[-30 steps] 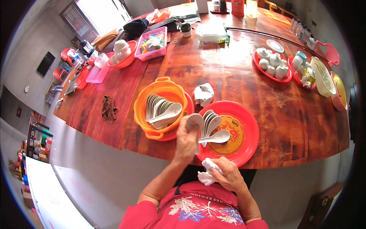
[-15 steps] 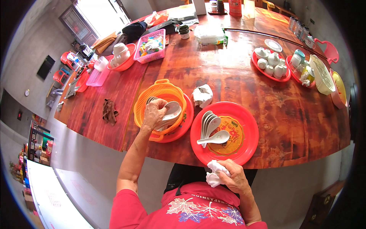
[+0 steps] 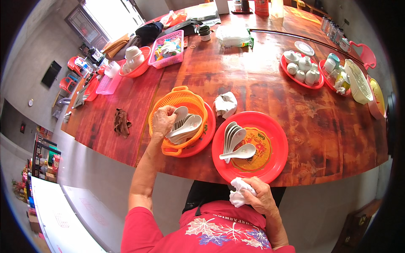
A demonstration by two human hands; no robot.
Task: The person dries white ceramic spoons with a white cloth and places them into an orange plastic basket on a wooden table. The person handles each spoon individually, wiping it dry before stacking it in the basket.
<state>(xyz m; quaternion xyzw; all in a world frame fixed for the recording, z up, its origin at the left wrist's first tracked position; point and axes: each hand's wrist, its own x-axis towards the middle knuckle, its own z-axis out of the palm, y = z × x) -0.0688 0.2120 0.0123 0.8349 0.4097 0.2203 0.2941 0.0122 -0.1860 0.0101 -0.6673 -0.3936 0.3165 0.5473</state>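
At centre frame, a person in a red shirt reaches the left hand (image 3: 163, 121) into an orange colander (image 3: 179, 101) on a long wooden table (image 3: 253, 84), fingers curled around the handle of one of the white ceramic spoons (image 3: 183, 126) heaped inside. The colander sits on a red plate (image 3: 206, 137). Just to its right, a large red tray (image 3: 274, 139) with a yellow patterned middle carries four more white spoons (image 3: 234, 143), three nested side by side and one laid across them. At the lower edge of the frame, below the tray's rim, the right hand (image 3: 257, 195) is clenched around a crumpled white cloth (image 3: 238, 195).

Judged from how things lie, the wiping looks partly done: a few spoons rest on the tray, while a similar number or more remain in the colander.

Another crumpled white cloth (image 3: 225, 104) lies between colander and tray, and a brown rag (image 3: 122, 122) sits left of the colander. In the upper right, a red dish of white teacups (image 3: 301, 69) stands well apart; in the upper left, a pink basket (image 3: 168, 48) and a red bowl of white cups (image 3: 134, 61).
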